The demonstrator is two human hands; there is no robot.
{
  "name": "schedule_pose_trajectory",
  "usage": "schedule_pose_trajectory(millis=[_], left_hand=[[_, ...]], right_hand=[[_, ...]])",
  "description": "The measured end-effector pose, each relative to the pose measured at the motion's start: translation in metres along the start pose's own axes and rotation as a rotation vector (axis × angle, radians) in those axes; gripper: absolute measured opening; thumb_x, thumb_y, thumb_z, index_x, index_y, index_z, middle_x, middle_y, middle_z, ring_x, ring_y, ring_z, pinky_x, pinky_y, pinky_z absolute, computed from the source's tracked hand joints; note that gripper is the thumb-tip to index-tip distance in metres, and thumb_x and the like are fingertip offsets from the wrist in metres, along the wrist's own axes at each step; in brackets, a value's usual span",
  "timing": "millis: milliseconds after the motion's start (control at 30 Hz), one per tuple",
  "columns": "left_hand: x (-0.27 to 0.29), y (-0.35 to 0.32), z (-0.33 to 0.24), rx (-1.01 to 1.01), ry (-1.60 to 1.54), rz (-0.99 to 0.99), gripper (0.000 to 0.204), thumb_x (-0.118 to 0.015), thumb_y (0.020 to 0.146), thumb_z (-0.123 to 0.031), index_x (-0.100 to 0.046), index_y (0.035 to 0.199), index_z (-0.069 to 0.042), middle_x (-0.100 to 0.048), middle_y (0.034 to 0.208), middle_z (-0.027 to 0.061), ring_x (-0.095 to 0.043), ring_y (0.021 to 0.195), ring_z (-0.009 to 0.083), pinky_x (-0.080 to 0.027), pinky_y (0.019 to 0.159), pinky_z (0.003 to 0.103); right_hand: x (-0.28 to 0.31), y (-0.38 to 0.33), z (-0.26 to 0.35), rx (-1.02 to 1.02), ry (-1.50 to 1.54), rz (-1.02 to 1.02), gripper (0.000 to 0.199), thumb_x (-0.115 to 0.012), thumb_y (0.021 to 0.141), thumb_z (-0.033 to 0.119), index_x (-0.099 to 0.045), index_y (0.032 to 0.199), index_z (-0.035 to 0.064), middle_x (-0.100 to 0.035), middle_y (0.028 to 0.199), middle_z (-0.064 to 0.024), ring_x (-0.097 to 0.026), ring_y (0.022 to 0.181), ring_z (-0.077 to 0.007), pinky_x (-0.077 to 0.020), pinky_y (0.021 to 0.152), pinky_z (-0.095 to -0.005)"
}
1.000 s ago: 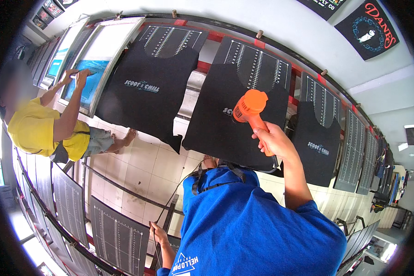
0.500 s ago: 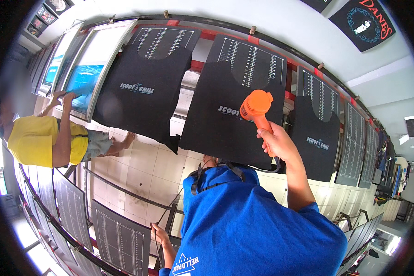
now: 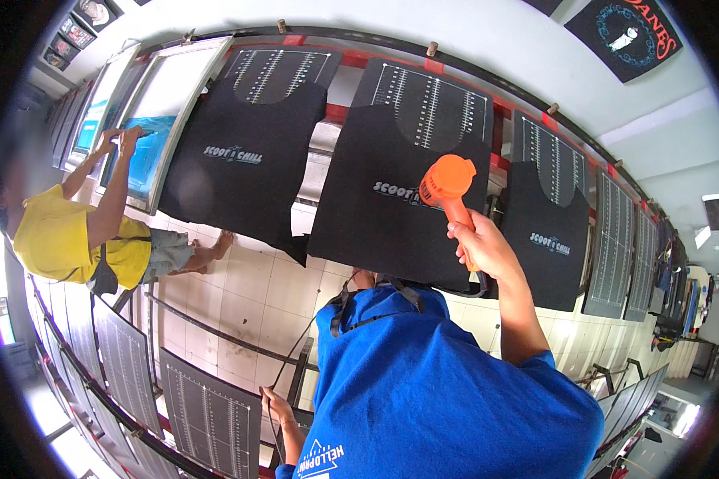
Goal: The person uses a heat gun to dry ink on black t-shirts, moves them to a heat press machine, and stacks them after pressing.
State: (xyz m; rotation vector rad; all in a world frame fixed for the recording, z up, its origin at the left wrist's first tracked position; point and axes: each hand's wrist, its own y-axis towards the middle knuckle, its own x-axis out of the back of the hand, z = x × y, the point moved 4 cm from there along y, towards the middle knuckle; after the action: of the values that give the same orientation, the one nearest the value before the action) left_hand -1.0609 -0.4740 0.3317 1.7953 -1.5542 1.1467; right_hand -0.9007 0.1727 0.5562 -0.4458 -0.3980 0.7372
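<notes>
My right hand (image 3: 487, 243) is wrapped round the handle of an orange hair dryer (image 3: 449, 180). The dryer is held above a black shirt (image 3: 375, 215) with a pale print, which its head partly covers from view. That shirt lies flat over a dark ruled board (image 3: 431, 100). Low and out to the left, my left hand (image 3: 277, 407) is closed on a thin black cord (image 3: 293, 357) that runs up toward my waist. Beside this hand is another ruled board (image 3: 210, 415).
More printed black shirts lie on boards to the left (image 3: 236, 172) and right (image 3: 539, 247). At far left a co-worker in a yellow shirt (image 3: 52, 235) has both hands at a framed screen (image 3: 176, 104) with blue ink. A metal rail (image 3: 216, 323) crosses behind me.
The co-worker's hands have moved upward and away along the screen, arms stretching out. My view has shifted slightly; my hands, the dryer and the cord stay nearly the same.
</notes>
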Motion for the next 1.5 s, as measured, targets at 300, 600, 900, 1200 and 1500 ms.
schedule_pose_trajectory(millis=[300, 600, 900, 1200, 1500], left_hand=[[0.002, -0.003, -0.007, 0.068, 0.036, 0.093, 0.050, -0.043, 0.099, -0.039, -0.064, 0.114, 0.005, -0.066, 0.110, 0.0203, -0.062, 0.105, 0.0317, -0.047, 0.092, 0.038], [-0.017, 0.014, 0.039, 0.298, -0.136, 0.353, 0.052, -0.036, 0.100, -0.048, -0.062, 0.116, -0.006, -0.067, 0.107, 0.0125, -0.064, 0.087, 0.0208, -0.050, 0.072, 0.034], [-0.017, 0.019, 0.056, 0.570, -0.388, 0.624, 0.052, -0.032, 0.100, -0.049, -0.053, 0.125, -0.009, -0.066, 0.103, 0.0109, -0.064, 0.078, 0.0204, -0.051, 0.059, 0.031], [-0.016, 0.026, 0.083, 0.685, -0.539, 0.523, 0.054, -0.032, 0.099, -0.053, -0.052, 0.121, -0.007, -0.066, 0.103, 0.0131, -0.065, 0.073, 0.0233, -0.053, 0.059, 0.033], [-0.023, 0.031, 0.112, 0.646, -0.502, 0.359, 0.063, -0.034, 0.095, -0.063, -0.050, 0.124, -0.009, -0.066, 0.099, 0.0120, -0.064, 0.076, 0.0212, -0.050, 0.063, 0.030]], right_hand=[[0.011, -0.006, 0.001, -0.076, -0.009, 0.028, 0.031, -0.057, 0.094, 0.026, -0.053, 0.111, 0.0003, -0.059, 0.085, -0.0036, -0.055, 0.059, -0.0091, -0.0476, 0.050, -0.0245], [0.017, -0.011, -0.006, -0.049, 0.023, 0.000, 0.030, -0.058, 0.093, 0.026, -0.052, 0.108, 0.0003, -0.059, 0.086, -0.0035, -0.055, 0.058, -0.0087, -0.0473, 0.049, -0.0246], [0.026, -0.015, -0.013, -0.054, 0.035, -0.002, 0.030, -0.057, 0.094, 0.027, -0.053, 0.109, 0.0009, -0.059, 0.086, -0.0037, -0.054, 0.057, -0.0083, -0.0472, 0.048, -0.0241], [0.035, -0.021, -0.018, -0.048, 0.024, -0.044, 0.030, -0.058, 0.093, 0.026, -0.053, 0.109, 0.0006, -0.059, 0.086, -0.0038, -0.054, 0.057, -0.0087, -0.0460, 0.048, -0.0241], [0.045, -0.027, -0.019, -0.086, 0.042, -0.060, 0.027, -0.055, 0.094, 0.021, -0.053, 0.110, -0.0001, -0.060, 0.086, -0.0051, -0.053, 0.056, -0.0085, -0.0462, 0.049, -0.0245]])
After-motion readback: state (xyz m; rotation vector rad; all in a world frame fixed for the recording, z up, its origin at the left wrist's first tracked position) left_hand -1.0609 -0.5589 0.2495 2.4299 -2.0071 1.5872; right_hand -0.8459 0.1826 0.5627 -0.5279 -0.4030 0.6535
